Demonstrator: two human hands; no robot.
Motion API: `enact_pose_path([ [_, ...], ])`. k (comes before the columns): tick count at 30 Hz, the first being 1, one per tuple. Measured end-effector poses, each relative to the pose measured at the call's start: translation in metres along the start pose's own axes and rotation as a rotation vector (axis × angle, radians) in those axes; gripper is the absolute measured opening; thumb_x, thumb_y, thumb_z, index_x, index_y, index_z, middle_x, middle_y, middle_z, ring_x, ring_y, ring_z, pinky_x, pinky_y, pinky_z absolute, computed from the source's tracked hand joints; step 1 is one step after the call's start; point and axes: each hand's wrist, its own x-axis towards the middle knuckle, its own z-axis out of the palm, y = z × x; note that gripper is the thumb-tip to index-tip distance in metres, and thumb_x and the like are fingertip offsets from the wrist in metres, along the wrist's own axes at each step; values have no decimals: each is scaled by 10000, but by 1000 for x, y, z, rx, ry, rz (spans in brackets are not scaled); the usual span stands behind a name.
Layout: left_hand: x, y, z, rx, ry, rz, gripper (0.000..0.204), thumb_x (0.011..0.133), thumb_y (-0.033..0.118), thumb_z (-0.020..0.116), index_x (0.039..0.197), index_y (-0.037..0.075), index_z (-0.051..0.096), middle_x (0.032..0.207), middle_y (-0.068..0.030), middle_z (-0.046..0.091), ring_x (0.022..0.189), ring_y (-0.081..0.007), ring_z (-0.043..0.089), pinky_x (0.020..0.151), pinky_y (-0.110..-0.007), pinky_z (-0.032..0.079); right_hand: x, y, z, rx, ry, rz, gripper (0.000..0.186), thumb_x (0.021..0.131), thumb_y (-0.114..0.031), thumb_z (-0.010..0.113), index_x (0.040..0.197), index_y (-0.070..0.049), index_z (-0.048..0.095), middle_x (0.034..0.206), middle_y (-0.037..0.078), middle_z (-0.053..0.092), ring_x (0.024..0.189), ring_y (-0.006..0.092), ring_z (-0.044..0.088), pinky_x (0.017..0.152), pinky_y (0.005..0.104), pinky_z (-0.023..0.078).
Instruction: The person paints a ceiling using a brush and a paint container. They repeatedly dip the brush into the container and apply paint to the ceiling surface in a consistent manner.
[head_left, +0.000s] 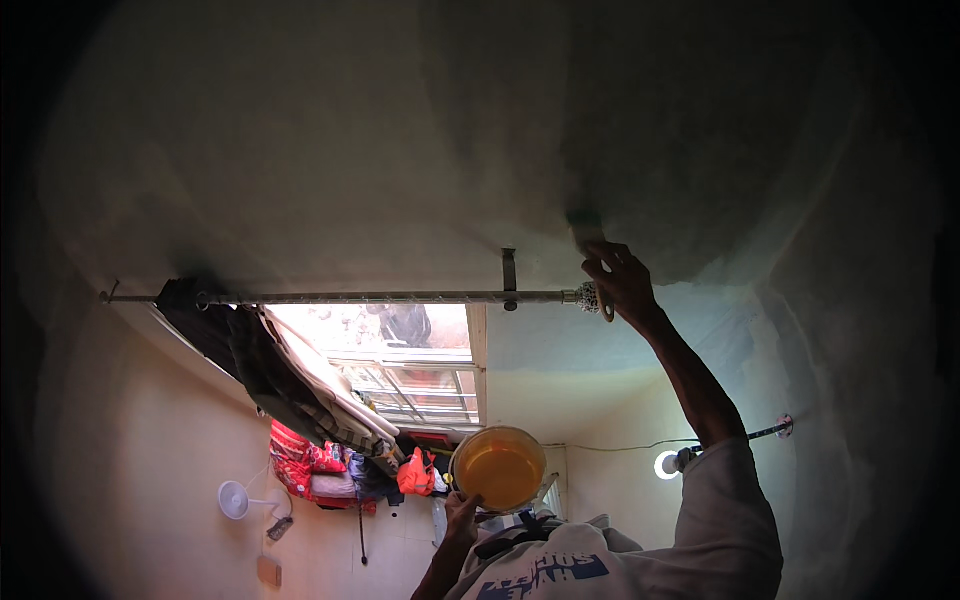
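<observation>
Brush (586, 233) is sitting right of centre in the frame, dark at its tip, its far end apparently meeting the shadowed grey surface (330, 150) that is filling the upper frame. Right hand (627, 287) is gripping it from below; exact finger placement is getting lost in shadow. Handling, by guess: light, stiff at the handle, soft and springy at the bristles, probably turning slippery wherever liquid is running down. Best hold is likely being the handle just under the head, wrist loose.

Left hand (463, 513) is gripping the near-left rim of the bucket (500, 435), lower centre of the frame; the fingers underneath are staying out of sight. Yellowish liquid (505, 475) is lying inside. Bucket is looking thin-walled, most weight probably coming from the liquid, likely sloshing if tilting; a palm underneath would be giving steadier support than rim alone.

Curtain rod (400, 298) is crossing mid-frame, its ornate finial (587, 295) showing just left of the right hand; whether they are touching, cannot tell
</observation>
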Motion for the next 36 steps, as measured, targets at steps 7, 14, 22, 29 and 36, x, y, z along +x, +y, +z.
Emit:
enact_pose_path([
  [7,8,-12,-14,21,2,-12,318,838,82,747,975,81,461,912,-104,601,786,-248,684,677,-512,640,-3,-4,6,166,-19,-1,349,695,-88,750,1009,-182,630,1229,3,617,1062,235,615,744,372,595],
  [14,7,-3,-5,20,-21,-7,279,845,81,731,990,65,494,943,-119,620,800,-258,693,691,-545,638,11,4,-10,120,-251,60,219,786,-123,732,956,-245,666,1128,-81,623,946,195,617,679,365,589],
  [22,-1,2,0,14,-1,2,233,826,36,719,937,70,516,882,-76,622,757,-198,669,654,-503,635,62,18,-57,124,108,61,183,833,-81,712,983,-185,708,1147,-7,667,1018,200,649,762,319,588],
  [29,15,-23,-25,18,32,36,244,824,34,728,937,74,515,870,-61,616,724,-172,634,659,-488,633,35,-4,-38,25,57,42,294,820,-83,708,1092,-194,699,1278,43,633,1151,261,604,887,359,565],
  [36,10,-10,-14,5,14,-1,283,834,51,726,972,73,480,910,-87,602,763,-217,667,668,-510,639,-8,-16,7,145,-207,58,292,762,-132,729,1032,-216,656,1271,-27,600,1083,219,603,746,381,593],
])
